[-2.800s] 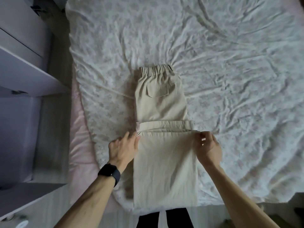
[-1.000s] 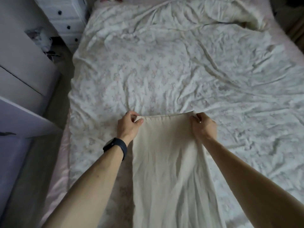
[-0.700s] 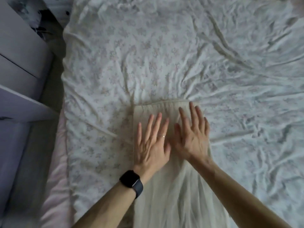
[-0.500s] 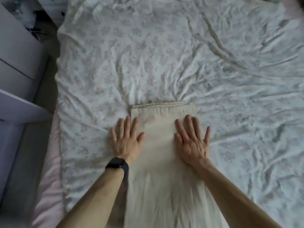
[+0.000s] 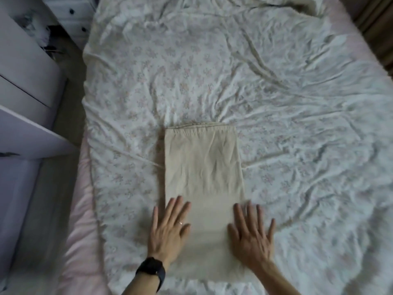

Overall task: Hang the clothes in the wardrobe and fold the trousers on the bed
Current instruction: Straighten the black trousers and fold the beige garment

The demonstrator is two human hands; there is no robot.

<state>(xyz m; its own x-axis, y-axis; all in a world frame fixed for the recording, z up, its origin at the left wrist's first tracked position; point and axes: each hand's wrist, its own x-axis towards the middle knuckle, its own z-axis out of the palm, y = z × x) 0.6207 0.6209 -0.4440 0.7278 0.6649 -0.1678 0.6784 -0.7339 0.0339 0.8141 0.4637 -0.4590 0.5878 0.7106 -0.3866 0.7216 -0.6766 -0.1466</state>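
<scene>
Beige trousers (image 5: 203, 173) lie folded into a long rectangle on the bed (image 5: 287, 103), near its front left part. My left hand (image 5: 169, 231) lies flat with spread fingers on the trousers' near left edge, a dark watch on that wrist. My right hand (image 5: 251, 237) lies flat on the near right edge, fingers straight and spread. Neither hand holds anything.
The bed carries a crumpled white floral cover over a pink sheet (image 5: 83, 241) that shows at the left edge. White wardrobe panels (image 5: 25, 133) stand to the left, across a narrow strip of floor. A white drawer unit (image 5: 74, 9) stands at the far left.
The trouser legs were folded up over the waistband. Both hands then let go, flattened on the cloth and slid back toward the near end.
</scene>
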